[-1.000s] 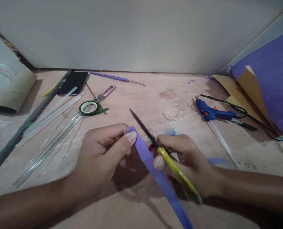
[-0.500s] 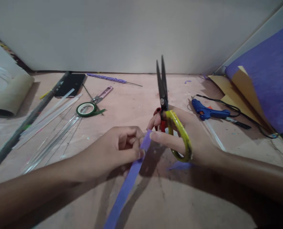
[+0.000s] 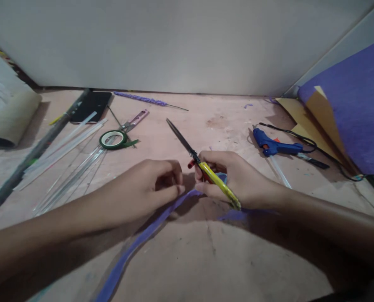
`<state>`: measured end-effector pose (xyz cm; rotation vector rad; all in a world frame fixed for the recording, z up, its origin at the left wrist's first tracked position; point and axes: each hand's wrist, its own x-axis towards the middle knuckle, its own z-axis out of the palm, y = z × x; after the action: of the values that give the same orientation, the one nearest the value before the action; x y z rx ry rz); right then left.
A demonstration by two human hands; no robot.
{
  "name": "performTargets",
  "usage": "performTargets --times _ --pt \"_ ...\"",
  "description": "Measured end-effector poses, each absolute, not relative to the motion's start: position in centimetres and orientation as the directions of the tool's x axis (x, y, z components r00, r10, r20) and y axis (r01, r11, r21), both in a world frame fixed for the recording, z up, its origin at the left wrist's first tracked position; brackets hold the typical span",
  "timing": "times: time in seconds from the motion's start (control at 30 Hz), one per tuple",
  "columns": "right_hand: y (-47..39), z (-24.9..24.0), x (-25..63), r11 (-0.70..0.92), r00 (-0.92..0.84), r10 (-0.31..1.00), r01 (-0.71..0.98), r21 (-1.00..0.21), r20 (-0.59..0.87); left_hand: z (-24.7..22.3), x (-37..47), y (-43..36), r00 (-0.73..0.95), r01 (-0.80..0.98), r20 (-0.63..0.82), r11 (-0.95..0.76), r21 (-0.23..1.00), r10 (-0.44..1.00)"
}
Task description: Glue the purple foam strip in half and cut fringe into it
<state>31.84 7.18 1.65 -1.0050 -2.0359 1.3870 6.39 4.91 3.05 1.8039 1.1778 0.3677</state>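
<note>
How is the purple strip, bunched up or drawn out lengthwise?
Drawn out: the purple strip runs in one long curve from the right hand to the picture's bottom edge; beyond that, cannot tell.

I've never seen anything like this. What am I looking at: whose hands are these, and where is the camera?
There is no machine here, just one person working bare-handed. The camera is worn on that person's head, looking forward and down. The right hand holds yellow-handled scissors, and one end of a purple strip meets that same hand. The strip passes close to the left hand; whether that hand grips it is hard to tell. On the pinkish surface lie a roll of green tape, pale sticks, a dark phone, a cardboard tube and a blue glue gun.
</note>
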Motion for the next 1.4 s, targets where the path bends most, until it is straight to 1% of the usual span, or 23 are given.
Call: performTargets --times 0.07,0.1,0.17,0.2,0.23,0.33,0.4,0.43,0.47,0.5,0.53,0.6,0.67,0.73,0.87,0.93,1.0,1.07,1.13,1.2,1.23,1.3,1.4 --pt "7.3 1.4 31.8 0.138 -0.541 0.840 0.285 -0.949 -0.041 3.8 6.1 4.4 0.442 0.671 -0.007 -0.326 0.666 0.897" --pt "7.5 1.3 31.8 0.096 -0.496 0.867 0.270 -0.958 -0.052 4.1 6.1 3.8 0.463 0.690 0.082 -0.417 0.592 0.883" --pt "7.9 1.1 31.9 0.046 -0.413 0.909 0.243 -0.969 -0.060 4.4 6.2 2.0 0.583 0.626 0.145 -0.556 0.547 0.799" --pt "8.2 1.1 32.0 0.041 -0.381 0.923 0.239 -0.970 -0.055 4.3 6.3 0.8 0.700 0.526 0.134 -0.633 0.568 0.702" --pt "8.6 1.0 32.1 0.045 -0.356 0.933 0.237 -0.970 -0.043 4.0 6.6 -0.2 0.763 0.466 0.116 -0.664 0.585 0.636" --pt "9.5 0.6 32.4 0.059 -0.303 0.953 0.239 -0.969 -0.017 2.4 7.4 -1.7 0.883 0.347 0.033 -0.699 0.625 0.468" --pt "10.0 0.3 32.6 0.061 -0.282 0.959 0.258 -0.964 -0.014 1.4 7.5 -0.7 0.837 0.427 0.050 -0.706 0.565 0.545" --pt "10.2 0.3 32.7 0.061 -0.283 0.959 0.277 -0.959 -0.021 1.0 7.4 0.3 0.798 0.516 0.025 -0.703 0.490 0.602" --pt "10.4 0.2 32.9 0.058 -0.293 0.956 0.304 -0.951 -0.035 0.6 7.1 1.4 0.742 0.589 0.083 -0.706 0.394 0.665" --pt "10.6 0.3 33.0 0.056 -0.308 0.950 0.337 -0.940 -0.054 0.4 6.7 2.5 0.713 0.617 0.149 -0.713 0.332 0.686" --pt "10.7 0.4 33.2 0.055 -0.331 0.940 0.377 -0.925 -0.079 0.2 6.3 3.5 0.691 0.641 0.186 -0.711 0.289 0.698" --pt "10.8 0.7 33.7 0.070 -0.395 0.909 0.463 -0.883 -0.135 -0.2 5.7 4.7 0.667 0.655 0.248 -0.711 0.256 0.703" --pt "10.9 1.1 34.2 0.111 -0.469 0.864 0.535 -0.837 -0.185 -0.8 5.6 4.7 0.691 0.611 0.295 -0.751 0.250 0.660" --pt "10.9 1.5 34.6 0.166 -0.523 0.826 0.581 -0.797 -0.209 -1.6 5.9 3.8 0.748 0.512 0.352 -0.827 0.234 0.563" --pt "10.7 1.6 34.5 0.272 -0.499 0.860 0.628 -0.730 -0.109 -2.7 7.0 1.8 0.823 0.342 0.419 -0.924 0.171 0.383" --pt "10.4 1.4 34.2 0.301 -0.474 0.879 0.643 -0.704 -0.058 -2.6 7.2 1.5 0.835 0.328 0.414 -0.932 0.155 0.363" --pt "9.9 1.1 33.7 0.310 -0.478 0.877 0.653 -0.691 -0.058 -2.0 7.0 2.0 0.824 0.376 0.398 -0.915 0.150 0.403" --pt "9.5 0.7 33.4 0.312 -0.490 0.868 0.660 -0.683 -0.077 -1.1 6.2 3.1 0.778 0.489 0.364 -0.857 0.160 0.512" --pt "9.3 0.3 33.4 0.314 -0.498 0.863 0.660 -0.683 -0.084 0.0 5.0 4.7 0.691 0.633 0.292 -0.749 0.195 0.661" --pt "9.5 0.0 33.6 0.316 -0.516 0.852 0.639 -0.702 -0.086 1.0 3.6 6.5 0.606 0.736 0.164 -0.627 0.256 0.778" --pt "9.8 -0.1 33.8 0.317 -0.528 0.845 0.622 -0.716 -0.085 1.4 2.9 7.2 0.595 0.747 0.090 -0.591 0.303 0.798" --pt "10.5 -0.2 34.2 0.320 -0.547 0.834 0.587 -0.743 -0.074 2.0 1.7 8.3 0.616 0.738 -0.037 -0.559 0.379 0.787" --pt "11.8 0.2 34.9 0.338 -0.556 0.830 0.542 -0.769 -0.027 2.8 1.1 8.7 0.670 0.696 -0.220 -0.497 0.518 0.709"
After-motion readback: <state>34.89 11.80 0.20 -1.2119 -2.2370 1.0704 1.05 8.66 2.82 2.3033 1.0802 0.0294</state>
